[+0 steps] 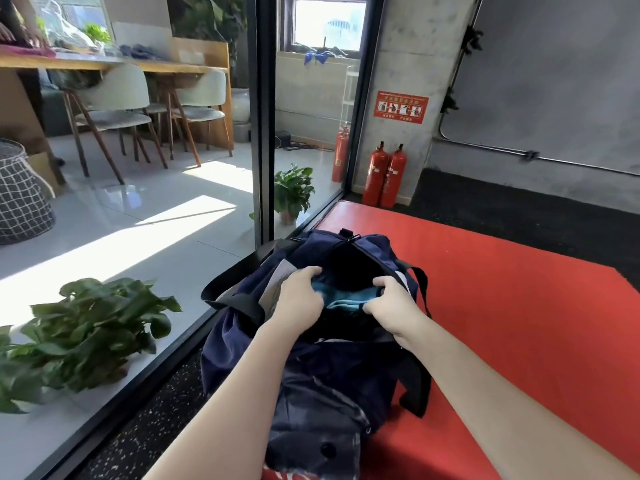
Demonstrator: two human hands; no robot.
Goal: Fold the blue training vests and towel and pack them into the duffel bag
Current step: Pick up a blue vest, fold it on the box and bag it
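A navy duffel bag (304, 362) lies open on a red mat (502, 306), its dark mouth facing up. Inside the mouth shows a folded blue cloth (346, 297); whether it is a vest or the towel is unclear. My left hand (299, 294) grips the left side of that cloth, fingers curled over its top edge. My right hand (389, 299) grips the right side of the cloth, fingers curled in. Both hands sit within the bag's opening. The rest of the bag's inside is dark.
A glass wall (263, 116) with a black frame runs along the bag's left side. Potted plants (76, 334) stand beyond the glass. Red fire extinguishers (384, 176) stand by a concrete pillar. Black speckled flooring surrounds the mat. Chairs and a wooden table are far left.
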